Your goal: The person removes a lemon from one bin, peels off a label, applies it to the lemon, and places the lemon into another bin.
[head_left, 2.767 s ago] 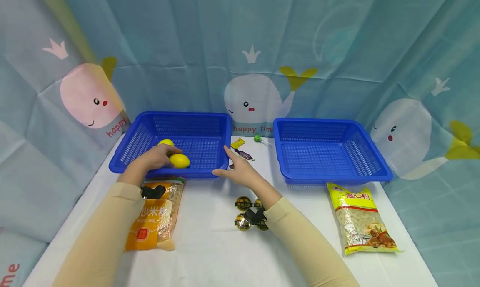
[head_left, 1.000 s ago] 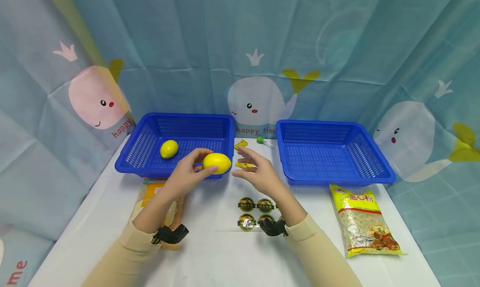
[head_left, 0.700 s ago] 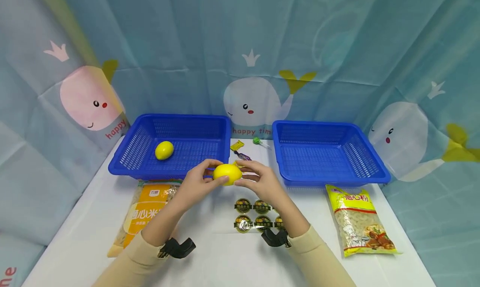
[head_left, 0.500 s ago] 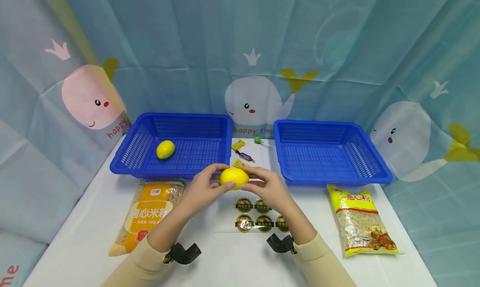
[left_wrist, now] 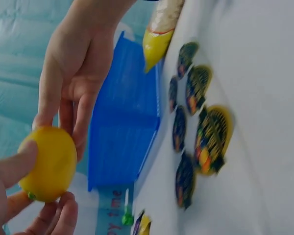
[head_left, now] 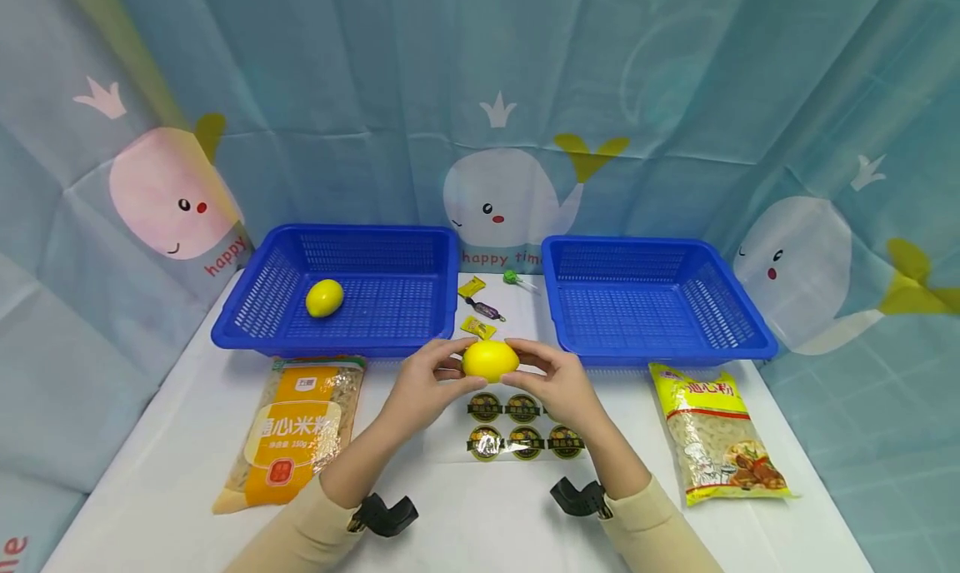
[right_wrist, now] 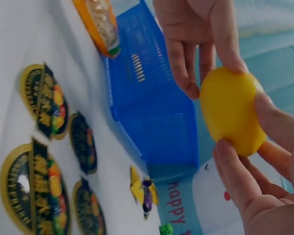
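Between both hands, a smooth yellow lemon is held above the table, just in front of the sticker sheet in the head view. My left hand pinches its left end with thumb and fingers. From the other side, my right hand grips the right end, thumb toward me. In the left wrist view the lemon shows a small green spot at one tip. Below the hands lies a clear sheet of round black-and-gold stickers, partly covered by the right hand. A second lemon lies in the left blue basket.
Another blue basket stands at the back right. Wrapped candies and a green lollipop lie between the baskets. An orange bag of pasta is at the left, a yellow pasta bag at the right. A printed curtain hangs behind.
My left hand has lifted the lemon out of the left basket and carried it right and toward me. My right hand has left the basket rim and taken hold of the lemon's other end.
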`<state>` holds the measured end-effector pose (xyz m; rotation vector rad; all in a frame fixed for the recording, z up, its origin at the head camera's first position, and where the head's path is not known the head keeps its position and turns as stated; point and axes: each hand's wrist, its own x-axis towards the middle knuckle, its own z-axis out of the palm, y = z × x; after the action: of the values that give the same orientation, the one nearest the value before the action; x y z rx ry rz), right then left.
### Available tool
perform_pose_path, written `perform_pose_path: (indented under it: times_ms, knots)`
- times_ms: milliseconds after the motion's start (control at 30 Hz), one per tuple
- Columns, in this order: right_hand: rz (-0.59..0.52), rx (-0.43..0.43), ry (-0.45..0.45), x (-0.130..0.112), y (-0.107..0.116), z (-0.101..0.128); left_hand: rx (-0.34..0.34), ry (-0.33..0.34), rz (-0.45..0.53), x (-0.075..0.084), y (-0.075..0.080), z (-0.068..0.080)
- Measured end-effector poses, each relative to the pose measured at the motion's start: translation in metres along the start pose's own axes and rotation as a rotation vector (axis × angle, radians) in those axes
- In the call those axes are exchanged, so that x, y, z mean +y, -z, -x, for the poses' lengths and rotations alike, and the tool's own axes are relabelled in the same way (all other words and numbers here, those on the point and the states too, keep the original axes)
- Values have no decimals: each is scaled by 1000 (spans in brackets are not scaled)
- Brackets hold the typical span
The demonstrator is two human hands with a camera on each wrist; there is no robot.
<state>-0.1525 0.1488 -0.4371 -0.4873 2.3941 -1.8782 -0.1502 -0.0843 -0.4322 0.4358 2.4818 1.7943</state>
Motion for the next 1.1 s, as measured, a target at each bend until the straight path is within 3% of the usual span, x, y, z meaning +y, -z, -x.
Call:
perform_pose_path:
  times_ms: [133,333,433,633,867,1100]
  knots:
    - [36,21,-35,7,2,4,32,-19,-29,-8,-14,1]
    - [101,50,-92,24,2,7,41,16,-25,-25,-31,0]
    - [134,56,-124,33,-1,5,38,6,-75,-34,-37,-5]
    - [190,89,-201,46,-6,-7,25,23,-147,-49,-42,-22]
    - [244,102,-211,61,-4,-23,19,83,-223,-59,-47,-38]
    - [267,104,-231,67,-4,-30,2,83,-261,-71,-48,-45]
